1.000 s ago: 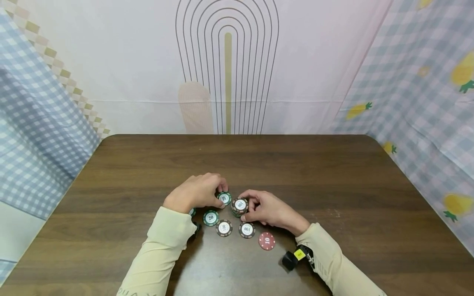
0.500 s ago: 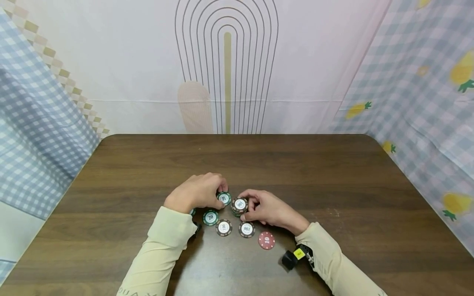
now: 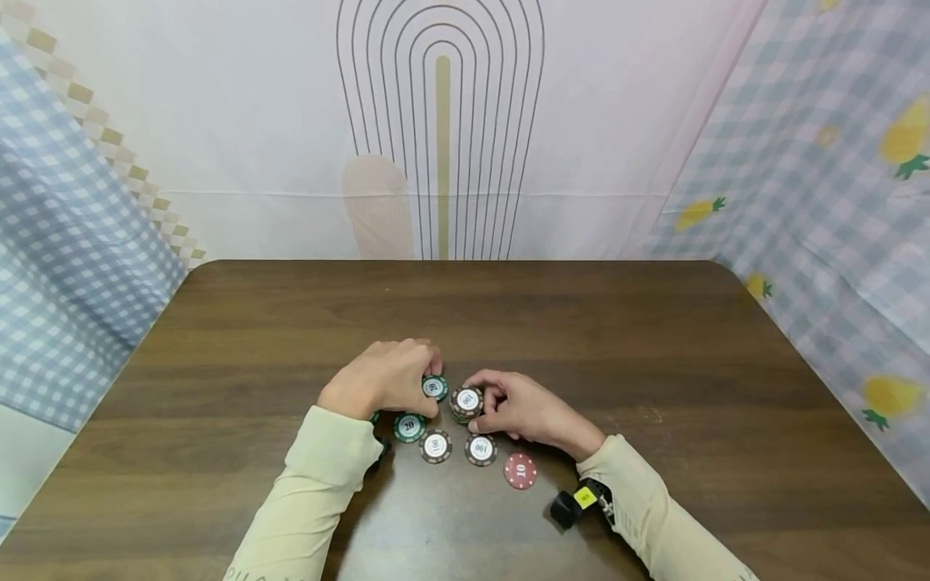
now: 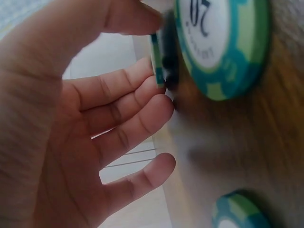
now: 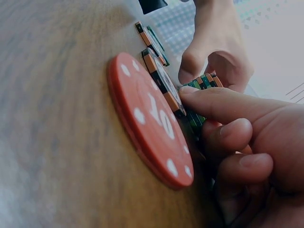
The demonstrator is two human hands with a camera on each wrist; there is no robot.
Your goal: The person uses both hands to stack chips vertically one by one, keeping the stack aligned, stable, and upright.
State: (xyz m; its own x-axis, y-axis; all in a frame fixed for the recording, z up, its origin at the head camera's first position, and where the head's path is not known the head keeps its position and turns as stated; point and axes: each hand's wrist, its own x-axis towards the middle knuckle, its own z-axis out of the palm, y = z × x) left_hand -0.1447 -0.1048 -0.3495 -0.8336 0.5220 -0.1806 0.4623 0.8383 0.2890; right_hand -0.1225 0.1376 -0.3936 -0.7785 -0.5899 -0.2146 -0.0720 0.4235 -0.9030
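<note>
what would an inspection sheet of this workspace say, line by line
Surface: brown wood-grain table, faint pale marks to the right.
Job's things: chip stack with a 100 chip on top; loose around it, two 100 chips, a green 20 chip, a red 10 chip.
Clutter: nothing seen.
Grips: left grip pinches a green chip; right grip holds the stack.
Cables: nothing seen.
Surroundings: white cloth with arch lines behind, checked cloths at both sides.
</note>
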